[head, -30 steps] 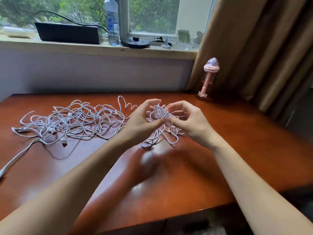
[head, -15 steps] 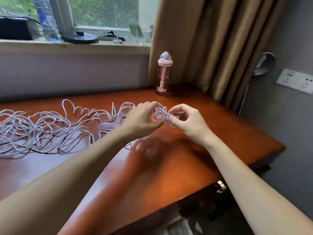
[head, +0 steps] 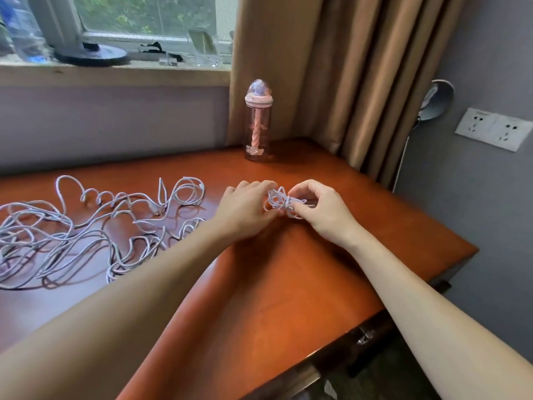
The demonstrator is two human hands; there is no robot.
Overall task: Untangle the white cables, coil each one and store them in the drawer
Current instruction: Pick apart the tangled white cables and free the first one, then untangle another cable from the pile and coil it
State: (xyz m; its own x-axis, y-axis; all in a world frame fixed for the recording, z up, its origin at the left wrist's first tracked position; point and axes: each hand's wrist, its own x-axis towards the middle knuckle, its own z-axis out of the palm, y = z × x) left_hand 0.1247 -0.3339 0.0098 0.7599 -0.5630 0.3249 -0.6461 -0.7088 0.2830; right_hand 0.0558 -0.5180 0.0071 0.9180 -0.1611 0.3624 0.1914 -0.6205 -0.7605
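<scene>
A small coiled white cable (head: 281,201) is held between both hands low over the right part of the red-brown desk (head: 288,284). My left hand (head: 248,210) grips its left side with curled fingers, and my right hand (head: 320,210) pinches its wrapped middle from the right. A loose tangle of white cables (head: 86,226) spreads over the left half of the desk, apart from the coil. A drawer front with a metal fitting (head: 364,337) shows under the desk's near right edge.
A pink drinking bottle (head: 257,122) stands at the back of the desk by the tan curtain (head: 331,67). The window sill (head: 115,70) holds a water bottle and a black round base. A wall socket (head: 494,129) is on the right wall.
The view has swung right and down toward the desk's right end. Both hands have carried the coiled cable rightward and lower, closer to the desk surface; the tangle has stayed in place.
</scene>
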